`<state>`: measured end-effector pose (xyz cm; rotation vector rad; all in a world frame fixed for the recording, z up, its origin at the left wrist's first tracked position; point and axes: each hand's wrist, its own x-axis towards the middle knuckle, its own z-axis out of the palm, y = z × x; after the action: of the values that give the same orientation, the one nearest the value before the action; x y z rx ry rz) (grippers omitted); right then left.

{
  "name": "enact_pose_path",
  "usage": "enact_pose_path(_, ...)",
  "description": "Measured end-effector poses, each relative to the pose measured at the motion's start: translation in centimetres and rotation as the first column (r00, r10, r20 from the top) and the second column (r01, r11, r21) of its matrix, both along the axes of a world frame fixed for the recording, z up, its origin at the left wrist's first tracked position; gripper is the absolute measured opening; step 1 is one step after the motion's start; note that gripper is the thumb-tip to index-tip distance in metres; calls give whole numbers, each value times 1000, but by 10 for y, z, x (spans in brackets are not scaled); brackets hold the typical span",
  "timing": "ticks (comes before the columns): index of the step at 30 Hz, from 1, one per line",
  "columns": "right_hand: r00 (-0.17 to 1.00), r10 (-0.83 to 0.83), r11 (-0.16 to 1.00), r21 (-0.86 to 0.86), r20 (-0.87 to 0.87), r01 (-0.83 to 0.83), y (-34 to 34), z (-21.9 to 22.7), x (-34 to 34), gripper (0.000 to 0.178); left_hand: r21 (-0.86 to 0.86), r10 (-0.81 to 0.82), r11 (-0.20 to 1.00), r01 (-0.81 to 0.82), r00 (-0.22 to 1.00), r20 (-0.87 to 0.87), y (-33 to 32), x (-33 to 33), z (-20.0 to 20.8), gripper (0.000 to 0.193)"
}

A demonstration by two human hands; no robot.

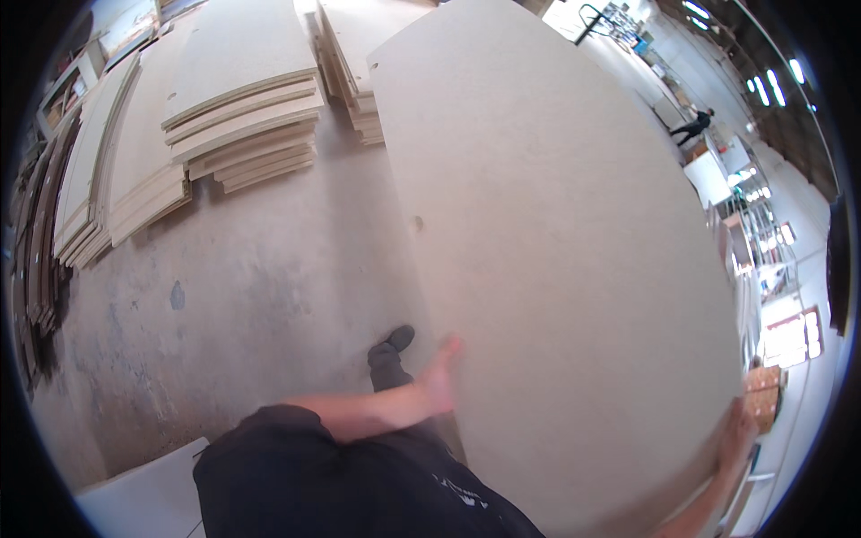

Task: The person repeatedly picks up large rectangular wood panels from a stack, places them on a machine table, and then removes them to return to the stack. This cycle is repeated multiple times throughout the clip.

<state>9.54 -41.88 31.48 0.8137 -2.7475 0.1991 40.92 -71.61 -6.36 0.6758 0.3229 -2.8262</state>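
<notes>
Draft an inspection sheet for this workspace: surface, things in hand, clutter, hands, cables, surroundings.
Surface: grey floor with dark patches.
Things in hand: one large pale board, two small round spots near its left edge.
Clutter: stacks of pale boards, upper left; dark panels, far left; white panel, lower left.
Hands: left hand at the board's left edge, blurred, grip unclear; right hand holding its right edge.
Cables: nothing seen.
Surroundings: ceiling lights; distant person, upper right; bright window, right.
</notes>
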Motion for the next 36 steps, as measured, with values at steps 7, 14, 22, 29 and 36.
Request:
enact_pose_path(7, 985, 85, 996, -2, 150, -85, -238, -145, -130, 63, -203, 245, 956, -213, 958, 149, -201, -49, -5, 63)
enact_pose_path(14, 962, -11, 994, 111, 272, -19, -417, -247, -187, 63, -324, 306, 919, -225, 926, 223, -351, -67, -49, 54)
enact_pose_path(22, 888, -8, 976, 199, 460, -94, -577, -350, -214, 63, -279, 302, 941, -194, 854, 423, -502, -73, -96, 54)
enact_pose_path(29, 773, -98, 967, 244, 627, -76, -710, -389, -265, 81, -325, 324, 928, -181, 822, 469, -547, -64, -72, 53)
enact_pose_path(36, 547, -72, 985, 147, 834, -94, -803, -472, -289, 81, -229, 264, 958, -173, 847, 462, -488, -28, -114, 40)
